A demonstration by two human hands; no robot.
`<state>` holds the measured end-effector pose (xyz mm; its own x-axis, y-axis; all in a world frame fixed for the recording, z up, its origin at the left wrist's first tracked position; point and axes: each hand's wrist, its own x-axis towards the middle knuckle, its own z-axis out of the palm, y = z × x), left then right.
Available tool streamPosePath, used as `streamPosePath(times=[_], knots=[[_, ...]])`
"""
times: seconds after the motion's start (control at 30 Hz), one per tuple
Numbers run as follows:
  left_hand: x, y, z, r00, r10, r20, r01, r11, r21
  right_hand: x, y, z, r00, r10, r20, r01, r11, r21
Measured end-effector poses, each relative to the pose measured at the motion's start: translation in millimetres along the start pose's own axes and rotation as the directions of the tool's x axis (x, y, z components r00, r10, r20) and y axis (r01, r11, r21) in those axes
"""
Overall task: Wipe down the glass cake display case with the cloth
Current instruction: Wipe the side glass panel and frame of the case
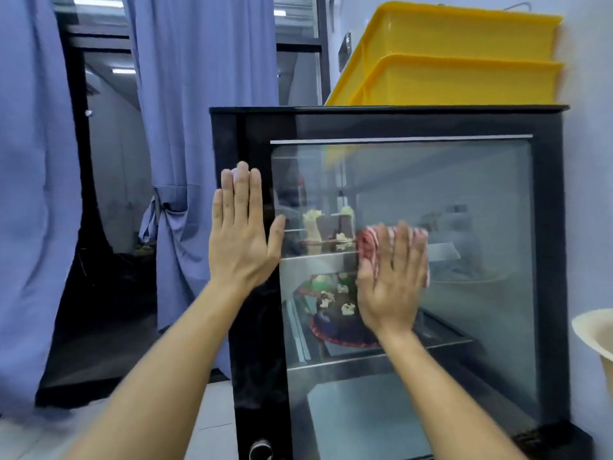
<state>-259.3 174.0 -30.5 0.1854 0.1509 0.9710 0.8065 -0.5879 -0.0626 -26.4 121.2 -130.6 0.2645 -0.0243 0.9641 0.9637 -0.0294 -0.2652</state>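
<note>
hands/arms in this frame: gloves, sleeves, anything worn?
Both bare. Left hand and right hand: no gloves, no rings or watch visible. Both forearms are uncovered as far as the frame's bottom edge, with no sleeve in view. No markings I can make out.

Black-framed display case point(550, 227); red-and-white striped cloth point(370, 249); two yellow crates point(464, 58) stacked on its top; lavender-blue curtains point(205, 94); cream-topped, dark chocolate cakes point(335, 313) inside.
</note>
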Motion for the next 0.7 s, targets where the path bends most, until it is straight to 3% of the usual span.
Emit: streamPosePath(times=[0.07,0.13,0.2,0.27,0.3,0.33,0.4,0.47,0.53,0.57,0.63,0.7], knots=[[-13,8,11,0.999,-0.034,-0.032,0.035,0.998,0.052,-68,-2,-3,0.997,0.042,0.062,-0.043,0.999,0.009],[-14,8,13,0.998,-0.047,-0.04,0.049,0.996,0.069,-97,-15,-2,0.972,-0.19,0.138,0.187,0.982,0.035],[-11,8,14,0.999,-0.029,-0.035,0.031,0.997,0.072,-66,-23,0,0.861,-0.484,0.153,0.473,0.875,0.108],[-12,8,15,0.999,-0.029,-0.042,0.032,0.997,0.072,-2,-23,1,0.757,-0.638,0.141,0.629,0.77,0.111],[-12,8,15,0.998,-0.035,-0.053,0.039,0.997,0.07,31,-17,0,0.77,-0.622,0.142,0.618,0.782,0.078],[-11,7,14,0.997,-0.037,-0.063,0.041,0.997,0.062,59,-8,1,0.826,-0.546,0.136,0.546,0.837,0.04],[-4,4,12,0.997,-0.019,-0.075,0.022,0.999,0.046,88,22,-2,0.969,-0.238,0.066,0.24,0.97,-0.032],[6,3,10,0.996,-0.021,-0.09,0.025,0.999,0.047,71,52,-9,0.999,0.041,0.004,-0.041,0.999,-0.026],[12,5,11,0.994,-0.043,-0.096,0.049,0.997,0.056,12,57,-14,0.991,0.135,0.001,-0.135,0.991,-0.011],[13,8,13,0.993,-0.051,-0.103,0.058,0.996,0.062,-25,46,-15,0.995,0.089,0.038,-0.089,0.996,-0.012],[13,9,13,0.993,-0.051,-0.108,0.058,0.996,0.067,-81,12,-11,0.979,-0.143,0.148,0.139,0.99,0.04],[10,8,12,0.993,-0.046,-0.111,0.054,0.996,0.073,-80,-19,-5,0.904,-0.39,0.173,0.373,0.92,0.124]])
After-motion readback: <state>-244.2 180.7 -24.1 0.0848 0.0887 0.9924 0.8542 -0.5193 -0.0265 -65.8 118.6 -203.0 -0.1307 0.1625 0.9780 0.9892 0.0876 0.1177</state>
